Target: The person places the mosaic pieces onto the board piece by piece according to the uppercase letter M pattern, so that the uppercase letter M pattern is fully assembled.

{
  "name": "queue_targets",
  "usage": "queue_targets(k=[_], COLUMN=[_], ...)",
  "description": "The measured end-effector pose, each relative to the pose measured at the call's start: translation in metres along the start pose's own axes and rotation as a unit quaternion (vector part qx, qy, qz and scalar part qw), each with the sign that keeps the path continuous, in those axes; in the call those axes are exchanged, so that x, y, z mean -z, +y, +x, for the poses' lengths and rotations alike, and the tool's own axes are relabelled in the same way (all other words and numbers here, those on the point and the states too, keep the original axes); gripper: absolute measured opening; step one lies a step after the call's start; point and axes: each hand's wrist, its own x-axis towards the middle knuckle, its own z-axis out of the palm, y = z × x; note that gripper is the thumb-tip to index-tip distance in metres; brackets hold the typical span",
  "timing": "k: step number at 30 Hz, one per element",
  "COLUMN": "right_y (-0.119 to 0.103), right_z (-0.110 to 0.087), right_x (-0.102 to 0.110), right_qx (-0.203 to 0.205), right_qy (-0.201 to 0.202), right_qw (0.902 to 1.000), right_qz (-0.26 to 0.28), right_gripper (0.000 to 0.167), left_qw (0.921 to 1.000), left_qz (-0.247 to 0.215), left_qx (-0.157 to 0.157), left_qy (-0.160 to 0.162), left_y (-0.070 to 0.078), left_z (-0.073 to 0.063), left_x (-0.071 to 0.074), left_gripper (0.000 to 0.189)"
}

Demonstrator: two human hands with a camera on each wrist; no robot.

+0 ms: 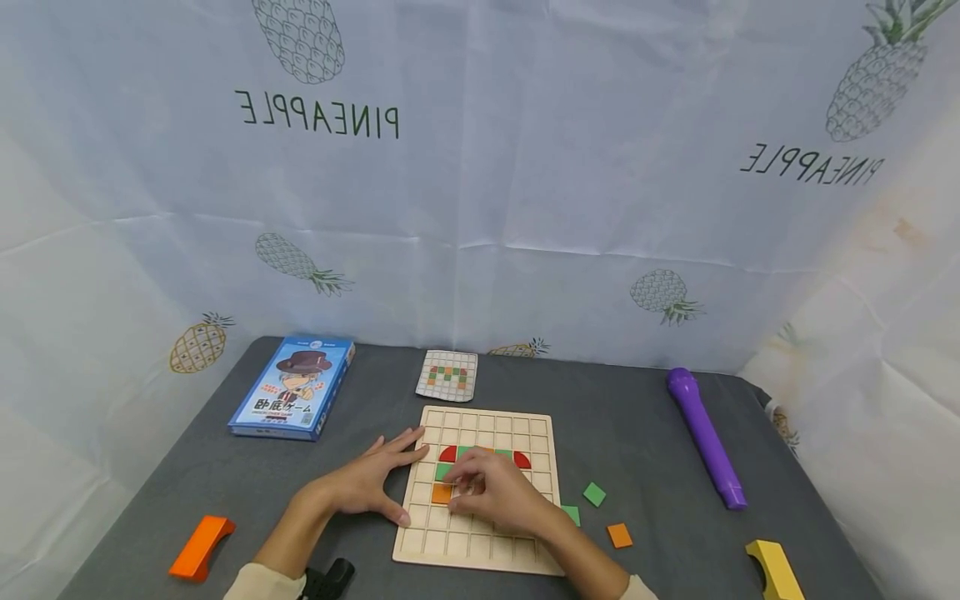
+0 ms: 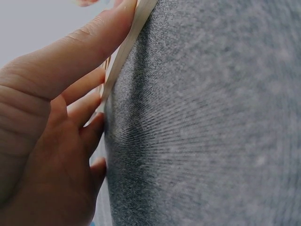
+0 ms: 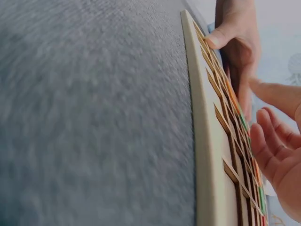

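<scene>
A wooden grid board point(image 1: 517, 559) lies on the dark table. My left hand point(image 1: 365, 477) spreads along its left edge, thumb and fingertips touching the rim; in the left wrist view, the thumb point(image 2: 87, 49) rests against this edge. My right hand point(image 1: 498, 492) hovers over the middle squares, index fingertip beside a green tile point(image 1: 443, 472) and thumb lower down. The right wrist view shows its thumb point(image 3: 277, 95) apart from the bent fingers, no piece visible between them. An orange tile point(image 1: 441, 493) and red quarter-round tiles point(image 1: 522, 460) sit in the grid; my right hand partly hides the row.
Behind the board lies a small pattern card point(image 1: 447, 376). Loose green point(image 1: 594, 494) and orange tiles point(image 1: 619, 535) lie to the right. A blue game box point(image 1: 294, 389), purple microphone-shaped stick point(image 1: 707, 437), orange arch block point(image 1: 201, 547) and yellow arch block point(image 1: 776, 571) stand around.
</scene>
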Motion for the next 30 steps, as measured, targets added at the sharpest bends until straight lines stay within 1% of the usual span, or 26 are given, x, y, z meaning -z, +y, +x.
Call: queue_targets(k=[6,14,22,30], right_y=[-0.003,0.002,0.010,0.026], right_z=[-0.006,-0.019,-0.040,-0.069], right_x=[0.013,0.025,0.044,0.067], right_qx=[0.009,0.033,0.050,0.047], right_qy=[0.003,0.007,0.043,0.089], right_qw=[0.9999,0.9992,0.9962,0.9891], right_qz=[-0.010,-0.023,-0.058,-0.107], right_gripper=[0.029,0.031,0.030,0.032], left_qw=[1.0000,1.0000,1.0000,1.0000], left_qz=[0.000,0.001,-0.004,-0.004], left_qx=[-0.001,0.001,0.008,-0.001], left_qy=[0.000,0.002,0.000,-0.001], left_y=[-0.001,-0.002,-0.002,-0.001], left_z=[0.000,0.001,0.001,0.000], left_x=[0.000,0.000,-0.001,0.000], left_gripper=[0.106,0.106,0.107,0.107])
